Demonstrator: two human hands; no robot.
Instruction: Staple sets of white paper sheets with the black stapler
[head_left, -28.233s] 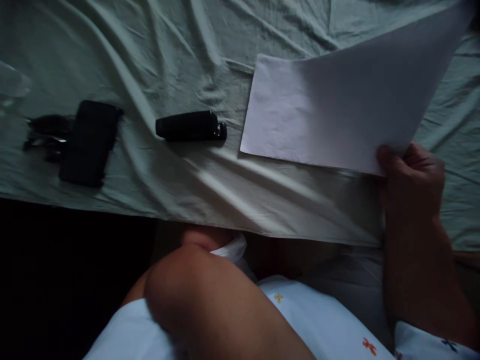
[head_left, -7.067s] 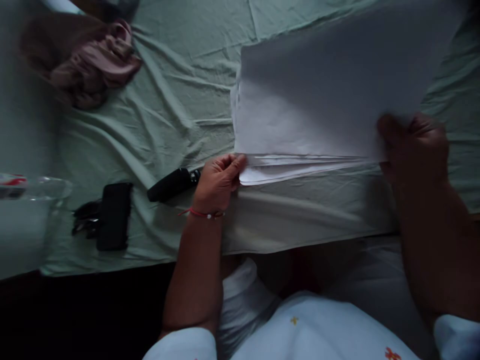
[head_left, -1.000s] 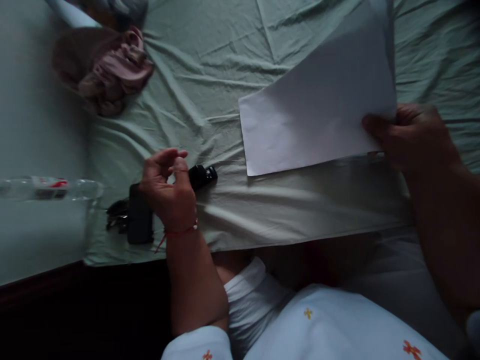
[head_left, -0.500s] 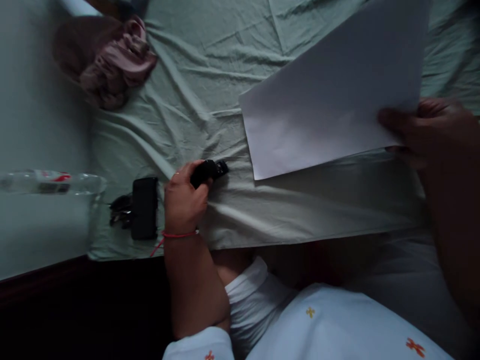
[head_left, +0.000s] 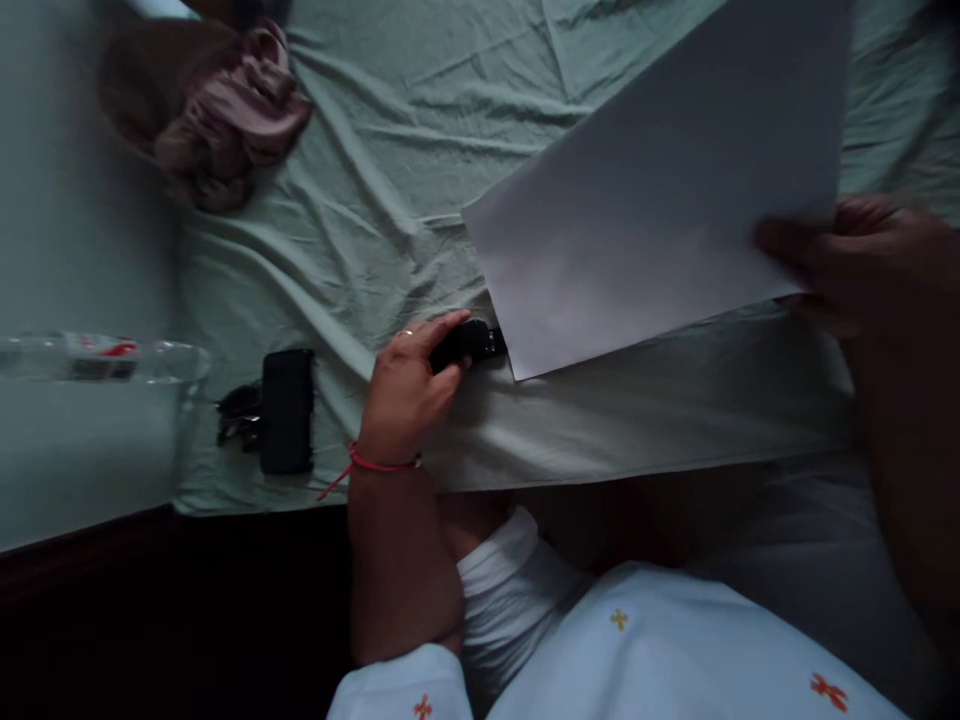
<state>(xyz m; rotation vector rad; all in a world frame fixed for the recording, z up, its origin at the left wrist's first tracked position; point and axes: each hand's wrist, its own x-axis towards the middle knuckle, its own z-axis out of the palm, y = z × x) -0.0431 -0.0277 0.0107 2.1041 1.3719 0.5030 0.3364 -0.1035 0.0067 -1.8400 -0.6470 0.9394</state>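
Note:
My left hand (head_left: 416, 385) is closed around a small black stapler (head_left: 466, 345) at the near side of the cloth. The stapler's front end meets the left edge of the white paper (head_left: 637, 210), and its tip is hidden under that edge. Whether it is one sheet or several, I cannot tell. My right hand (head_left: 862, 260) pinches the paper at its right end, thumb on top and fingers beneath. The sheet slants up and away from me, its near corner just right of the stapler.
A pale green cloth (head_left: 420, 130) with wrinkles covers the surface. Left of my left hand lie a black rectangular case (head_left: 287, 411) and dark glasses (head_left: 238, 415). A clear plastic bottle (head_left: 101, 358) is at far left. Crumpled pink fabric (head_left: 240, 110) lies at the back left.
My left hand has moved right with the stapler, whose front end now reaches the paper's edge. The paper's left end has shifted slightly left and toward me.

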